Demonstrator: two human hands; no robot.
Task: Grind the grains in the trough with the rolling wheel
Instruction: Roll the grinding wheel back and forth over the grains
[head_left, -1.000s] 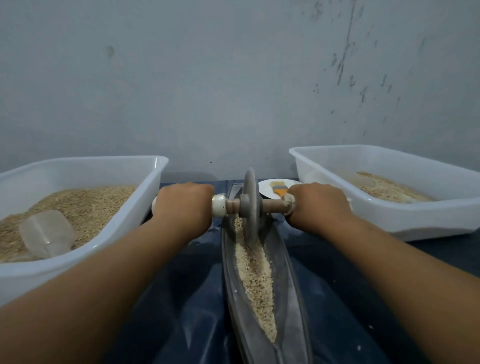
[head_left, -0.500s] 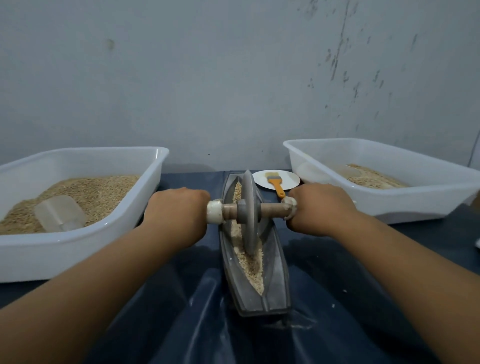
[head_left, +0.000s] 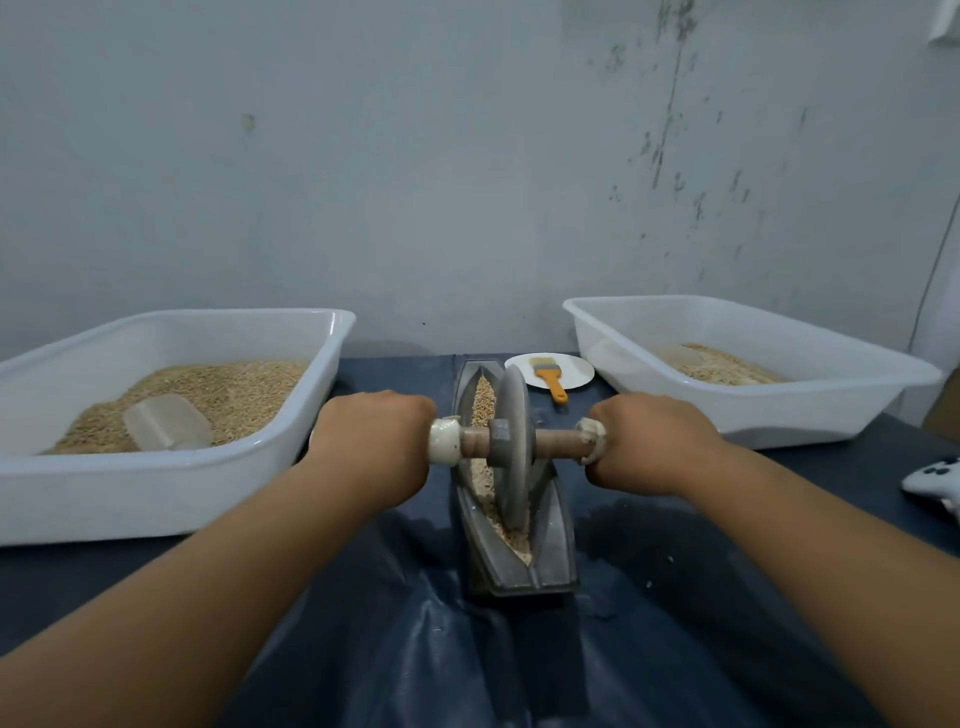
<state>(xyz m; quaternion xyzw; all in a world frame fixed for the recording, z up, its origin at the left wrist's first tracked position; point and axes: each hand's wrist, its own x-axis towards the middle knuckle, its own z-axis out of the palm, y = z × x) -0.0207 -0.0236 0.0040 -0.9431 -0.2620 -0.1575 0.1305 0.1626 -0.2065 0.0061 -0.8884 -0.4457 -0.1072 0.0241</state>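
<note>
A grey boat-shaped trough (head_left: 553, 564) lies lengthwise on the dark blue table in front of me, with pale grains (head_left: 484, 396) along its groove. A grey stone rolling wheel (head_left: 513, 457) stands upright in the groove near the trough's middle. A wooden axle (head_left: 556, 442) runs through the wheel. My left hand (head_left: 374, 449) grips the axle's left end beside a white cap. My right hand (head_left: 652, 444) grips the right end. Both fists hide the handle ends.
A white tub (head_left: 156, 499) of grain with a clear scoop (head_left: 166, 422) stands at the left. Another white tub (head_left: 779, 415) with some grain stands at the right. A white plate (head_left: 574, 370) with an orange-handled brush (head_left: 549, 378) lies behind the trough. A white object (head_left: 935, 486) sits at the right edge.
The wheel has rolled back along the trough from its far end toward its middle, with both hands drawn nearer to me. More of the trough's near end and the wall show.
</note>
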